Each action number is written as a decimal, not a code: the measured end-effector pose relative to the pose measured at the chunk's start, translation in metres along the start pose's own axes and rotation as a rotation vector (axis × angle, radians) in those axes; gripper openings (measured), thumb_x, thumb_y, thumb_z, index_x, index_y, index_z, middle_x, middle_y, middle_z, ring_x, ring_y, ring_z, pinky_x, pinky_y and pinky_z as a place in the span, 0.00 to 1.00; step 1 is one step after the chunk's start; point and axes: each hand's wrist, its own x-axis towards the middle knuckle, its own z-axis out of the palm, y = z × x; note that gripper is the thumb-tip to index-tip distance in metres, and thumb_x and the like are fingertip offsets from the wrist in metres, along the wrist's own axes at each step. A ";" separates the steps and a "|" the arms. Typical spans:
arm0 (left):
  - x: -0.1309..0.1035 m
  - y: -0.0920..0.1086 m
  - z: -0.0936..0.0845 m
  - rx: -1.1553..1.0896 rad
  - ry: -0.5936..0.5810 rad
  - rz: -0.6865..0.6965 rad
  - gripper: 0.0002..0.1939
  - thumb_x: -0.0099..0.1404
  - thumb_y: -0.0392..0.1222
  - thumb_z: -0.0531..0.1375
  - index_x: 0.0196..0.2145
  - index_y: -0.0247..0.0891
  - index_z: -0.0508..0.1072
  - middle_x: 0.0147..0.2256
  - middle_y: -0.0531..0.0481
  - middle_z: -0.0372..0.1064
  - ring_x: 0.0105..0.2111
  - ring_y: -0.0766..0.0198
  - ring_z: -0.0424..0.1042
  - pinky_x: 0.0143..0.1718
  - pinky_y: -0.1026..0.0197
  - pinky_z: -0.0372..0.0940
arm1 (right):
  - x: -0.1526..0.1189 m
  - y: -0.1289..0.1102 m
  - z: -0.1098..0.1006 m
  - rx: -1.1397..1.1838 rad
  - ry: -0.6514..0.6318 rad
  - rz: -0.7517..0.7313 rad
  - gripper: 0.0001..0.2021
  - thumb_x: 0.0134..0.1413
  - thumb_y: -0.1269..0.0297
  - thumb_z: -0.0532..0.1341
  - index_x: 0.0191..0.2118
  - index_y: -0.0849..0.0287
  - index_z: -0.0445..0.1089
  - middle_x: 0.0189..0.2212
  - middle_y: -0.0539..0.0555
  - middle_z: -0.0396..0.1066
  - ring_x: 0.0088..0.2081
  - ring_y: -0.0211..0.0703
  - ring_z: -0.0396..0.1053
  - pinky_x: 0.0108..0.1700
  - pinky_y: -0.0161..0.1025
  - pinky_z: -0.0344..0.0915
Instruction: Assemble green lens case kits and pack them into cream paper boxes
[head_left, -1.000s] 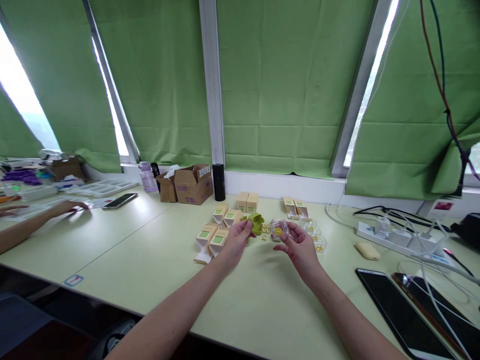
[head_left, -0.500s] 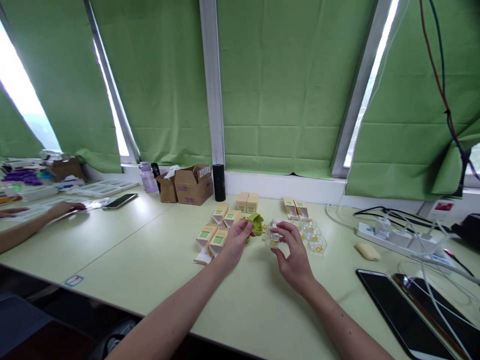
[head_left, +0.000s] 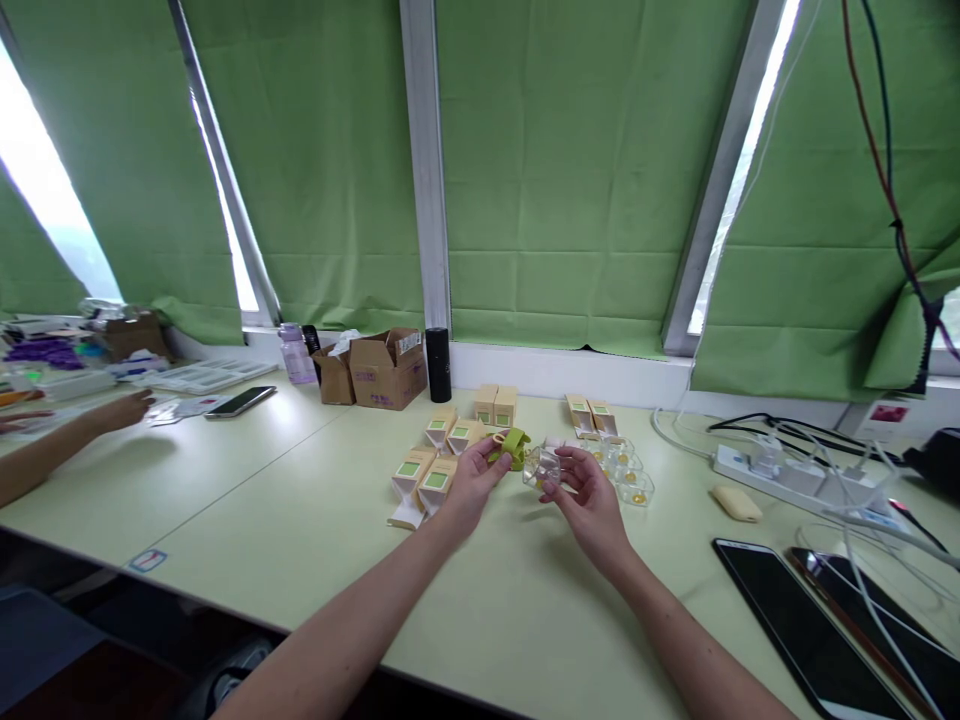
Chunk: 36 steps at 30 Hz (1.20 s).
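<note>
Between thumb and fingers, my left hand [head_left: 469, 482] pinches a small olive-green piece [head_left: 514, 447] with lobed edges; its exact kind is unclear. My right hand [head_left: 597, 512] grips a small clear plastic container [head_left: 538, 467], tilted towards the green piece and close beside it. Just beyond my right hand, several similar clear containers [head_left: 636, 488] with yellow spots inside sit in a group. Left of my left hand stand several opened cream cartons [head_left: 413, 472] with green square labels. My fingers cover part of both held things.
Behind are two closed cream cartons [head_left: 495, 404], two open ones [head_left: 591, 414], a brown cardboard box [head_left: 388, 370] and a black cylinder [head_left: 437, 365]. To the right lie a power strip [head_left: 806, 480], cables and a dark tablet [head_left: 795, 620]. A co-worker's hand [head_left: 124, 411] is at far left.
My right hand has turned the clear container from roughly upright to tilted. The green piece has rotated in my left hand. At far left, the co-worker's hand has shifted back and up.
</note>
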 end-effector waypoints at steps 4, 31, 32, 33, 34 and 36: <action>0.000 -0.001 0.000 -0.009 0.006 -0.025 0.29 0.56 0.51 0.77 0.53 0.37 0.81 0.52 0.38 0.79 0.51 0.52 0.76 0.53 0.55 0.67 | 0.002 -0.001 0.000 0.060 -0.001 0.082 0.29 0.48 0.44 0.76 0.50 0.52 0.68 0.36 0.52 0.77 0.37 0.47 0.76 0.33 0.42 0.79; 0.003 0.001 -0.003 0.005 0.080 -0.033 0.22 0.58 0.55 0.76 0.43 0.36 0.82 0.43 0.42 0.80 0.40 0.61 0.73 0.41 0.61 0.63 | 0.008 -0.014 -0.047 -1.497 -0.177 0.011 0.27 0.40 0.80 0.62 0.50 0.56 0.73 0.41 0.59 0.81 0.50 0.60 0.72 0.48 0.48 0.58; 0.003 0.002 -0.002 0.002 0.076 -0.037 0.22 0.58 0.54 0.76 0.43 0.37 0.82 0.43 0.42 0.80 0.40 0.61 0.73 0.41 0.61 0.63 | 0.008 -0.015 -0.049 -1.522 -0.179 0.018 0.26 0.40 0.80 0.62 0.50 0.56 0.73 0.43 0.60 0.81 0.50 0.61 0.71 0.48 0.48 0.58; 0.002 0.002 -0.002 0.000 0.071 -0.041 0.22 0.58 0.54 0.76 0.43 0.37 0.82 0.43 0.42 0.80 0.40 0.61 0.73 0.42 0.61 0.63 | 0.009 -0.015 -0.052 -1.545 -0.184 0.024 0.26 0.41 0.80 0.62 0.49 0.56 0.73 0.44 0.61 0.80 0.50 0.62 0.71 0.48 0.48 0.57; 0.002 0.003 -0.002 -0.001 0.069 -0.042 0.22 0.59 0.54 0.76 0.43 0.37 0.82 0.43 0.42 0.80 0.40 0.60 0.73 0.42 0.60 0.63 | 0.009 -0.015 -0.054 -1.560 -0.190 0.029 0.25 0.42 0.80 0.61 0.49 0.56 0.73 0.45 0.61 0.80 0.51 0.62 0.70 0.48 0.48 0.57; 0.002 0.004 -0.001 0.000 0.067 -0.042 0.21 0.59 0.54 0.75 0.43 0.37 0.82 0.43 0.42 0.80 0.40 0.60 0.73 0.42 0.60 0.63 | 0.010 -0.015 -0.058 -1.566 -0.206 0.038 0.24 0.44 0.79 0.61 0.50 0.56 0.73 0.46 0.61 0.79 0.52 0.63 0.70 0.49 0.49 0.58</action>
